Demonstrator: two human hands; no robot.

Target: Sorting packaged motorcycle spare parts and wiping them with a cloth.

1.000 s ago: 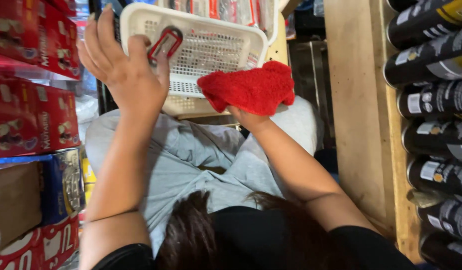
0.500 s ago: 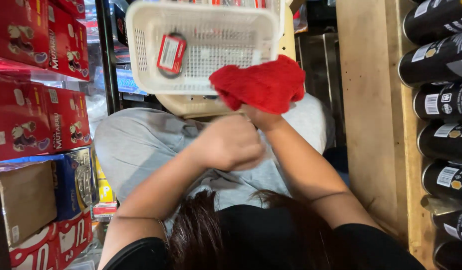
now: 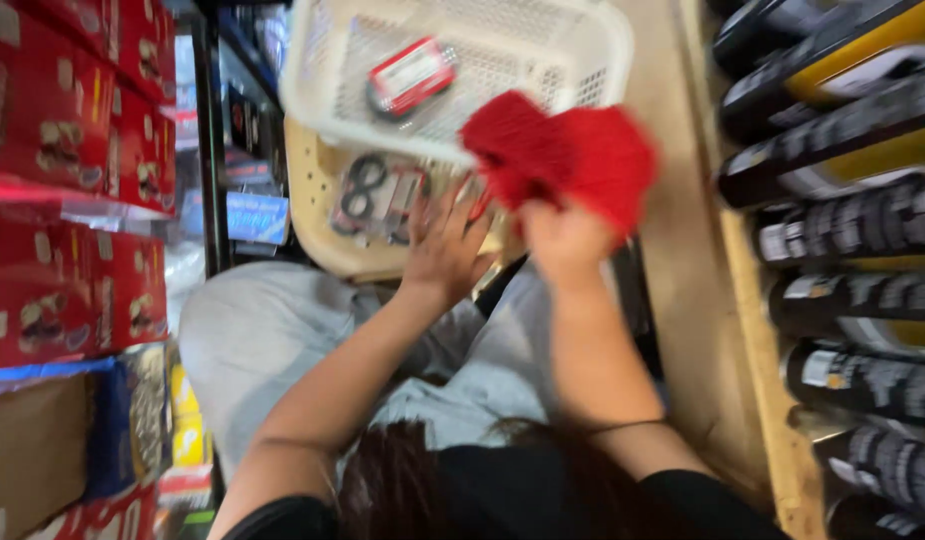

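L hand (image 3: pixel 444 252) has come up from the lap since 0.5 s ago, fingers spread, now pressed on packets in the cream tray (image 3: pixel 312 215) under the white basket (image 3: pixel 592 60). R hand (image 3: pixel 562 240) stays clenched on the red cloth (image 3: pixel 567 150), lifted beside the basket. Blurry; packets prob. gaskets (image 3: pixel 377 195). Sorting moved to the lower tray.

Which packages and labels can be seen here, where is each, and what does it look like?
Red cartons: stacked at left, rectangular.
Small red-and-white packet: flat, in the white basket.
Clear packet of black rings: in the beige tray, by the left hand.
Black bottles: shelved at right, white and yellow labels.
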